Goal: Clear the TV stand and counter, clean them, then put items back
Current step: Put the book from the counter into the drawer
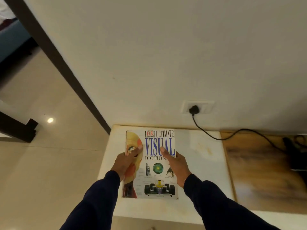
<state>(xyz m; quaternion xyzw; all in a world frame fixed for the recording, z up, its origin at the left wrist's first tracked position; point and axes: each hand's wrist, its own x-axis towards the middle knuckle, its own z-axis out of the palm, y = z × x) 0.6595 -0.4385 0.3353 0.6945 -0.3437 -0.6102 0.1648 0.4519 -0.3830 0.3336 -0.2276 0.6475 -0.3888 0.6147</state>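
A large white book (pixel 154 178), titled Ultimate Visual Dictionary, lies face up on the pale stone counter (pixel 199 156). My left hand (pixel 127 161) grips its left edge, thumb on the cover. My right hand (pixel 176 165) holds the right edge, thumb pressed on the blue title. Both dark sleeves reach in from below. Whether the book rests fully on the counter or is slightly lifted is unclear.
A black plug (pixel 194 109) sits in a white wall socket, and its cable (pixel 240 131) runs right across a wooden surface (pixel 259 176) to dark devices (pixel 297 155) at the right edge. Tiled floor (pixel 49 163) drops off left of the counter. A dark door frame (pixel 58 63) stands at the left.
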